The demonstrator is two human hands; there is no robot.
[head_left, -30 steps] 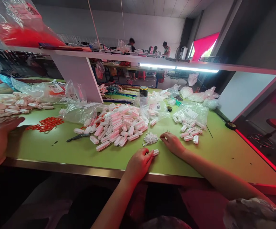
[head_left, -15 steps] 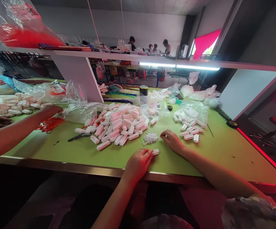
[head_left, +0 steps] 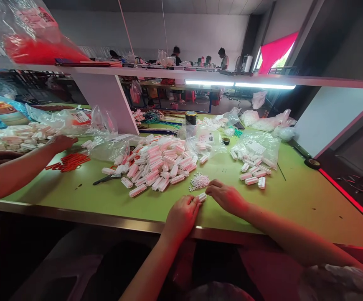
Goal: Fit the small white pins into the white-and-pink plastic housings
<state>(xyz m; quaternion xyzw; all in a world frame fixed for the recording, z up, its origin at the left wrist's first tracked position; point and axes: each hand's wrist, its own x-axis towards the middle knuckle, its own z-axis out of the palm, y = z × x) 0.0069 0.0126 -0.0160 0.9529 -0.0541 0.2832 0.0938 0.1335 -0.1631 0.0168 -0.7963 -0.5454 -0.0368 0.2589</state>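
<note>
My left hand (head_left: 183,212) is closed on a small white plastic block (head_left: 202,197) and keeps it on the table near the front edge. Just right of the block, my right hand (head_left: 227,196) is closed with thumb and fingertips pinched together; whatever they hold is too small to make out. Beyond both hands lies a little heap of tiny white pieces (head_left: 199,181). To its left rises a big pile of similar white blocks (head_left: 156,161). A smaller group of blocks (head_left: 255,172) spreads to the right, partly in a clear plastic bag (head_left: 267,146).
At left, a co-worker's hand (head_left: 60,143) reaches over orange-red parts (head_left: 71,161) beside another block pile (head_left: 18,136). Dark-handled pliers (head_left: 104,179) lie by the big pile. A tape roll (head_left: 312,163) sits at right. A shelf (head_left: 156,75) with a lamp spans the back.
My right hand has moved left and down from beside the tiny pieces to the block's right end. My left hand stays on the block. The co-worker's hand has shifted slightly left.
</note>
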